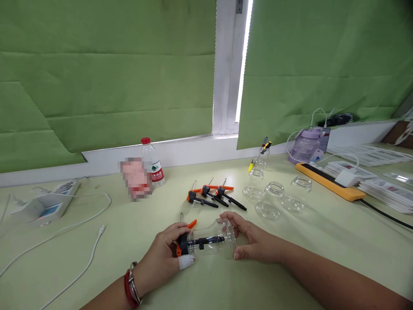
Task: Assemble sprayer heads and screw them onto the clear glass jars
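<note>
My left hand [166, 249], with a white wrap on the thumb, is closed around a black-and-orange bottle top [183, 244] with an orange lever. That top sits at the neck of a clear bottle [209, 249] lying on its side, and its black stem [209, 242] reaches inside. Whether the top is fastened I cannot tell. At the other end, my right hand [250, 239] grips the bottle's wide base between thumb and fingers. Just beyond lie three similar tops [206, 193] with thin metal tubes. Several clear bottles [274, 200] stand behind my right hand.
A red-capped water bottle [155, 168] stands beside a blurred pink item [137, 177]. White cables [93, 254] and a power strip [54, 204] lie left. A screwdriver jar [263, 159], purple jug [305, 146], orange power strip [329, 183] and stacked cards [387, 193] are right.
</note>
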`<state>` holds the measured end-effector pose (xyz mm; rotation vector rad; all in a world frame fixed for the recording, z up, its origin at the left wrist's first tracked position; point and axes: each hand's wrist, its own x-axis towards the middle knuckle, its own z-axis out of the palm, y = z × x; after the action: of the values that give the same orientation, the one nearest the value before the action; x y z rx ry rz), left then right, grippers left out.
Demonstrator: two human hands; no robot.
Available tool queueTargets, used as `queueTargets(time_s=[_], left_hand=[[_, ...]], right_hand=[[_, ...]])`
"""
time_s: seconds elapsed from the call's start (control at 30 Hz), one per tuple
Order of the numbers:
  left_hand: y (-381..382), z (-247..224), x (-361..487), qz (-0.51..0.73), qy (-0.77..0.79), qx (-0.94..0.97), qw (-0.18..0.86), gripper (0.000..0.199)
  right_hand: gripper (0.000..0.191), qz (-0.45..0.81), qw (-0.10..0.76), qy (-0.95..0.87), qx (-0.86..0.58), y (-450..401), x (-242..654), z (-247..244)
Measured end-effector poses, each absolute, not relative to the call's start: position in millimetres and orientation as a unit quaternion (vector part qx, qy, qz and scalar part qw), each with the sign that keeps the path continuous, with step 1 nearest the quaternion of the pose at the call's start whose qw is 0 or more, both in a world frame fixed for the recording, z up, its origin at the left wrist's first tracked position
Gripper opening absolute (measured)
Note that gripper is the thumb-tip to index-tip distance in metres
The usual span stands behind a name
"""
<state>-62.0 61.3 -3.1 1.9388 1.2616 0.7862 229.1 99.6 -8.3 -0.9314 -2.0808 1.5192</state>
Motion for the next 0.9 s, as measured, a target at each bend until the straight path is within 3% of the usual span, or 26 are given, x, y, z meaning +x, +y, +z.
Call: queueTargets(time_s=[0.57,0.9], left_hand=[[59.1,-2.8,-62.1,0.321,0.460,0.748,0.355,0.041],[57.2,7.4,-57.1,0.294,0.464,0.767,0.330,0.039]], right_hand=[[0.083,0.551,0.239,-0.749,-0.278,97.3,229.0,-9.7],[0.074,0.465,0.209,-0.796,-0.327,102.3,236.0,-14.0]])
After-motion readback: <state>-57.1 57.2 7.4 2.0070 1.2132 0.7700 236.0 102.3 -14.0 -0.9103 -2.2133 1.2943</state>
